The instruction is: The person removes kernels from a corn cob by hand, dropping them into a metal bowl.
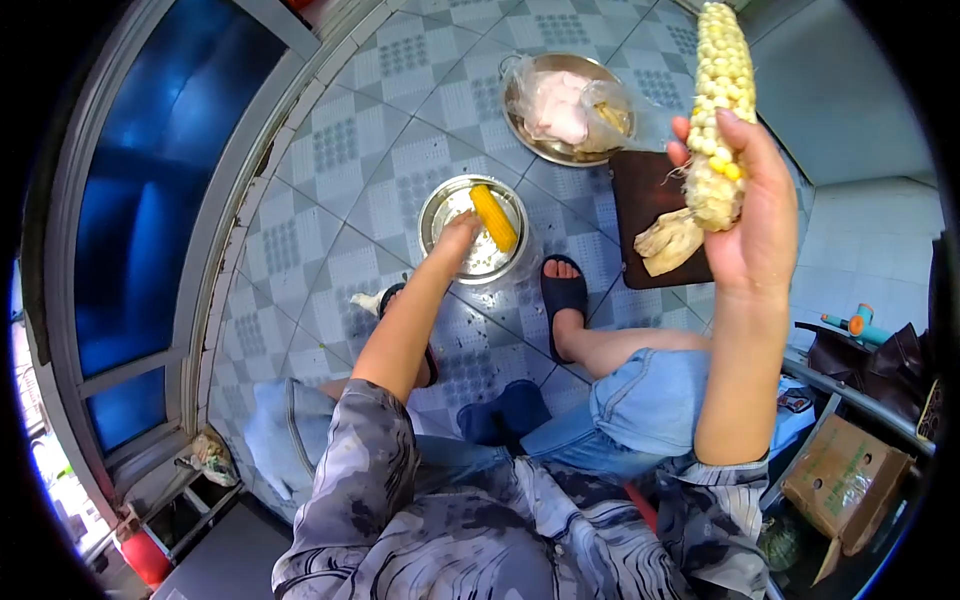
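My right hand (755,200), raised at the upper right, is wrapped round the lower end of a pale corn cob (725,75). Its kernels are whitish with a few yellow ones, and the cob stands nearly upright. Down on the floor, my left hand (460,235) reaches into a round metal basin (428,240); its fingers are blurred, so their grip cannot be made out. Beside those fingers a deep-yellow corn cob (493,218) leans inside the basin. Small bits lie on the basin's bottom.
Behind the basin, a metal bowl (540,150) holds pink meat (560,105) in plastic. A dark board (640,185) with a tan, peeled-looking piece (668,242) lies right. My slippered feet flank the basin. A cardboard box (840,480) sits on the right-hand shelf; glass doors stand left.
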`<state>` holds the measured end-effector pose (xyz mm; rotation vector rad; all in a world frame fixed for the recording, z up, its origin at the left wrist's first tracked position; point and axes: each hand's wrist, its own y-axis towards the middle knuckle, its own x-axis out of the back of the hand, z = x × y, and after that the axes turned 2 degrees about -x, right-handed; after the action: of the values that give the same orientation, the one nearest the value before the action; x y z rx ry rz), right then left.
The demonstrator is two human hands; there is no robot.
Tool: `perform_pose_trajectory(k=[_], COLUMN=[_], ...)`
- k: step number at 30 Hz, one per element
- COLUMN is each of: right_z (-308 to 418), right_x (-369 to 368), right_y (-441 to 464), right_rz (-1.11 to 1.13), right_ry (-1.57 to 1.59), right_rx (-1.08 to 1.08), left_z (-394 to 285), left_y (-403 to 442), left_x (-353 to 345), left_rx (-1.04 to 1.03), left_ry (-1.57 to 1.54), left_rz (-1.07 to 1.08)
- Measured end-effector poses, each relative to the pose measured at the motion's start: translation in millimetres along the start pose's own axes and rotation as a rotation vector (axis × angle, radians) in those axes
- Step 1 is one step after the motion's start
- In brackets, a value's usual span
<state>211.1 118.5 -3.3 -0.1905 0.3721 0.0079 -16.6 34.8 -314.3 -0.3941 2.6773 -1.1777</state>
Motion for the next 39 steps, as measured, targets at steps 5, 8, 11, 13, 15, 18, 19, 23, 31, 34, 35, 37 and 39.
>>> perform_pose_trajectory(k=[5,8,11,13,15,18,19,23,31,34,35,37,39], right_z=[-2.5,-3.2,-6.3,-6.9,-7.0,-7.2,-7.2,-8.9,-7.2,-4.5,-3.7,-1.7,-1.3], right_x=[-4.3,-2.3,-4.1,-5.4,-7.9,-9.2,-7.7,-10.2,-7.4,-4.7,-3.2,0.9,6.7], right_y=[-0.1,0.2,-0.6,-3.3,-5.3,-6.0,-5.5,-6.2,-4.4,-6.1,-7.0,-8.0,-7.9], right_rz=[-0.002,0.020,-0.004,-0.009,-0.014,-0.017,0.004,-0.009,-0.009,-0.015,-0.025,-0.044,-0.063], right_ry=[0.024,0.045,0.037,0.028,0.017,0.034,0.022,-0.016,-0.022,-0.025,-0.030,-0.032,-0.035], right_rx=[-0.012,-0.057,-0.051,-0.061,-0.070,-0.066,-0.076,-0.066,-0.083,-0.076,-0.075,-0.058,-0.045], left_z=[37.6,88.1,177.5,206.6,210.3,229.8,232.2,240.7,139.6,98.1,89.3,77.8,101.8], left_y=[2.5,-20.5,-32.7,-51.8,-74.0,-68.6,-65.4,-58.7,-31.9,-24.5,-27.8,-30.7,-22.7], left_x=[25.4,32.4,48.4,52.4,38.3,28.0,26.6,35.8,7.2,-17.3,-24.6,-40.2,-57.2], left_rx=[-0.091,0.019,0.155,0.292,0.324,0.229,0.227,0.153,-0.587,-0.719,-0.723,-1.061,-0.926], left_ry=[-0.254,-0.051,0.456,0.639,0.691,0.911,0.904,0.958,0.393,0.474,0.474,0.852,0.757], left_rz=[-0.340,-0.582,-0.741,-0.663,-0.607,-0.756,-0.767,-0.747,-0.956,-0.882,-0.876,-0.901,-0.420])
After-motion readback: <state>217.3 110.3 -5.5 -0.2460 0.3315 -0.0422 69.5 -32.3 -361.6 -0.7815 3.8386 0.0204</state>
